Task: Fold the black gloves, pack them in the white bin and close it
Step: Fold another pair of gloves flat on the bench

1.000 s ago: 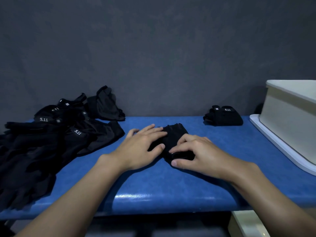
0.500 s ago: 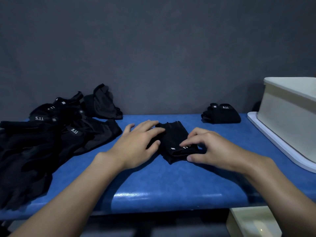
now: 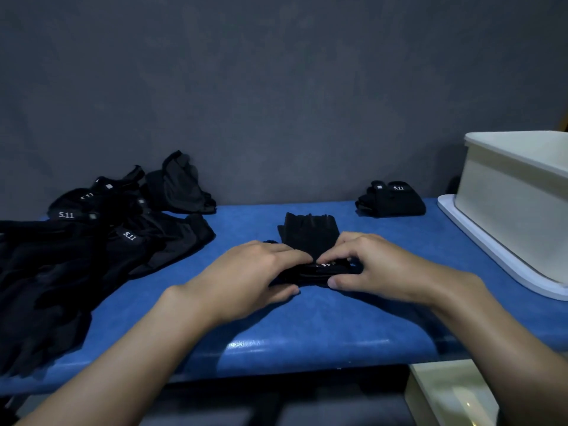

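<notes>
Black glove (image 3: 309,238) mid-table, near cuff edge pinched by both hands. Left hand (image 3: 246,272) palm down, grip clamped on cuff; right hand (image 3: 375,265) arched, thumb under, also clamped. Unfolded pile (image 3: 92,247) left, folded pair (image 3: 392,199) back right, white bin (image 3: 516,204) open on blue table (image 3: 307,327).

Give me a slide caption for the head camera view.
Both hands fold a black glove on the blue bench.

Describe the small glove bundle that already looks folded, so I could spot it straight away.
Start at the white bin on the right of the blue table. Just left of it, near the back wall, sits the folded bundle. Unlike the loose pile far left, it is compact, neat and alone.
</notes>
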The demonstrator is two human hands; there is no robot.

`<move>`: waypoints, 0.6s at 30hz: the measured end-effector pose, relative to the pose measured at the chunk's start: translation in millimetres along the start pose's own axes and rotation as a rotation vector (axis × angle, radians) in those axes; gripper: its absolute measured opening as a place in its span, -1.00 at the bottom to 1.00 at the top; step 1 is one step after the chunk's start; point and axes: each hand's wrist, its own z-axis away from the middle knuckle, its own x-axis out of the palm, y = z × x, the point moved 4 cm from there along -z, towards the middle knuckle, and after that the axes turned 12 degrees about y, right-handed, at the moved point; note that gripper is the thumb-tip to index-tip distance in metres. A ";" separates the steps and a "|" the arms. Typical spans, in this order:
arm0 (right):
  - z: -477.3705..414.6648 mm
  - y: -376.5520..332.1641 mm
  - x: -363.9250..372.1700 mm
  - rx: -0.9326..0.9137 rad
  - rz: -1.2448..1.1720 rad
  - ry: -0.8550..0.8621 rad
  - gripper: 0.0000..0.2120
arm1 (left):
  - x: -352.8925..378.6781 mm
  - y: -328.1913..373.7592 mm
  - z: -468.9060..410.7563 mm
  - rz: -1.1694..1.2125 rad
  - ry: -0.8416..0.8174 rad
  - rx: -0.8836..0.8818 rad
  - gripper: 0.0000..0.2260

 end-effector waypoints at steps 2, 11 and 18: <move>1.3 1.0 -0.1 0.018 0.008 -0.004 -0.64 | 0.6 -1.2 1.1 -0.009 0.020 -0.013 -0.61; 5.0 -1.5 -3.7 0.057 -0.027 0.074 -0.61 | 1.0 -4.7 -2.2 -0.031 0.199 0.013 -0.68; 1.4 4.7 -4.3 0.076 -0.106 0.209 -0.91 | 5.3 -9.4 -1.7 0.207 0.127 -0.109 -0.47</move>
